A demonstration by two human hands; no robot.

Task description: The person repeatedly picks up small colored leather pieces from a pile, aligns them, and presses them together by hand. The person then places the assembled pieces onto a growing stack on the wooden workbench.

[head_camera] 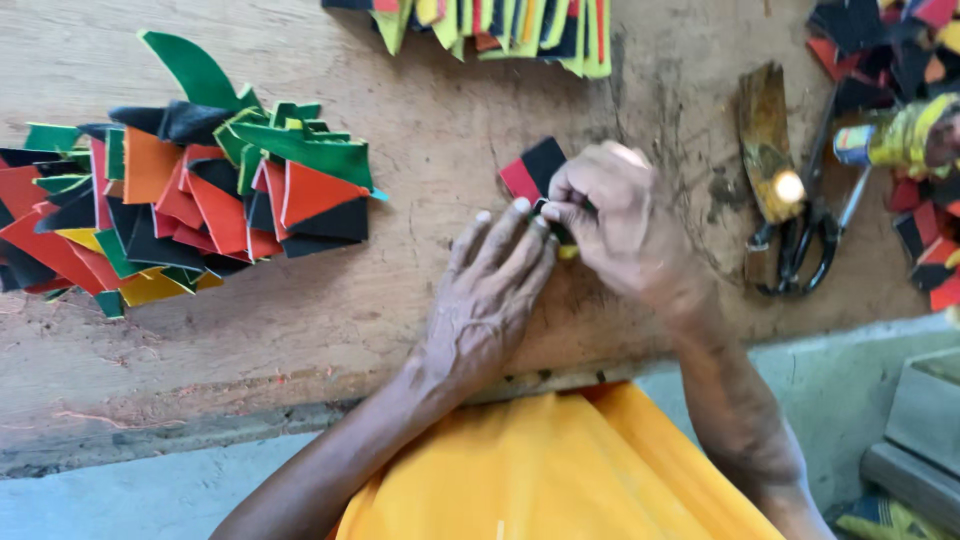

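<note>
A small piece made of red and black panels point(533, 170) lies on the worn wooden board point(420, 290) in the middle. My right hand point(625, 225) curls over its near end and pinches it between thumb and fingers; a bit of yellow shows under the fingers. My left hand point(487, 295) lies flat beside it, fingers stretched out, their tips pressing on the same piece next to the right hand's fingers.
A heap of cut red, black, green, orange and yellow pieces point(170, 200) lies at the left. More coloured pieces point(500, 25) sit at the top edge and at the far right point(915, 150). Black-handled scissors point(810, 235) and a flat metal tool point(765, 140) lie right of my hands. Yellow cloth point(550, 470) covers my lap.
</note>
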